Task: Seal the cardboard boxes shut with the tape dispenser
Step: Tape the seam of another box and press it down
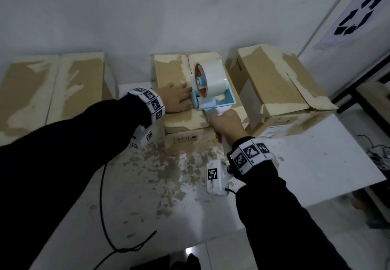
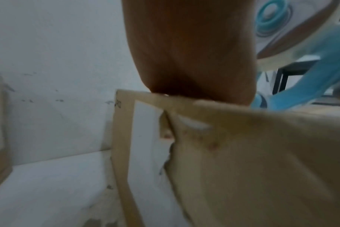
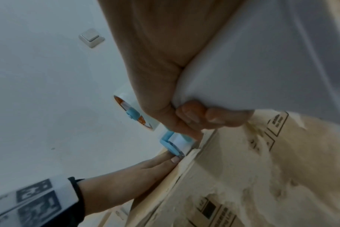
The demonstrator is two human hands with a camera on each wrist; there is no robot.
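Note:
A blue and white tape dispenser [image 1: 209,86] with a pale tape roll sits on top of the middle cardboard box [image 1: 168,73]. My right hand [image 1: 226,125] grips its white handle [image 3: 262,69], with thumb and fingers curled round it. My left hand [image 1: 177,99] lies flat on the box's top, fingers straight and touching the dispenser's front end [image 3: 171,147]. In the left wrist view the palm [image 2: 188,50] presses on the box edge [image 2: 243,153], with the tape roll [image 2: 278,26] just beyond.
A wide box [image 1: 52,88] stands at the left and another box [image 1: 278,83] with loose flaps at the right, both on the white table [image 1: 316,164]. Cardboard scraps litter the table's middle. A black cable [image 1: 103,206] trails off the front edge.

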